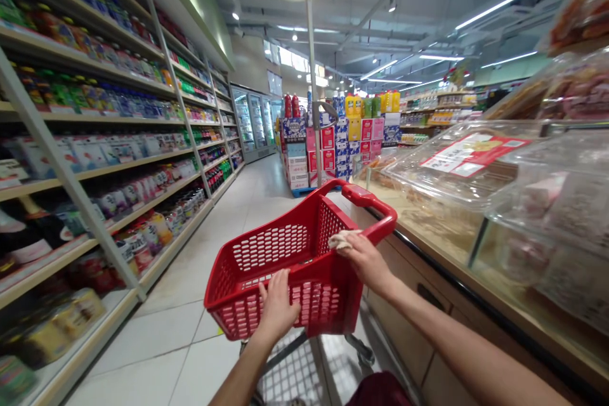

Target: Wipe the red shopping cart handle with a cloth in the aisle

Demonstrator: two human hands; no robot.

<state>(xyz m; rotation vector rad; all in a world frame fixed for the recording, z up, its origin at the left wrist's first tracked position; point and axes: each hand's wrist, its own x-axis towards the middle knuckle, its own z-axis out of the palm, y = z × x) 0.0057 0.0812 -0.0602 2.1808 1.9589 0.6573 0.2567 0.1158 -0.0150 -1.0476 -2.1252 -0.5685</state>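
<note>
I have the red plastic shopping cart basket with perforated sides (pixel 349 295) right in front of me, in the aisle between the pale, loaded shelves (pixel 143 165) on my left and the wood-fronted counter (pixel 425 250) on my right. My right hand (pixel 371 261) pinches a crumpled off-white cloth (pixel 340 240) at the basket's rim, near the thick red curved handle (pixel 380 210); the fingers hide whether the cloth touches plastic. My left hand (pixel 278 306) rests loosely spread against the near side, fingertips at the rim, not closed round anything I can see.

I judge the basket stiff, smooth and hard to damage, perhaps a bit slick. Its grey metal undercarriage (pixel 364 350) probably rolls, so it could drift under a one-sided push; a steadying hold belongs on the rim or handle. The cloth looks light and limp, best bunched under the fingertips so no loose edge snags in the holes.
</note>
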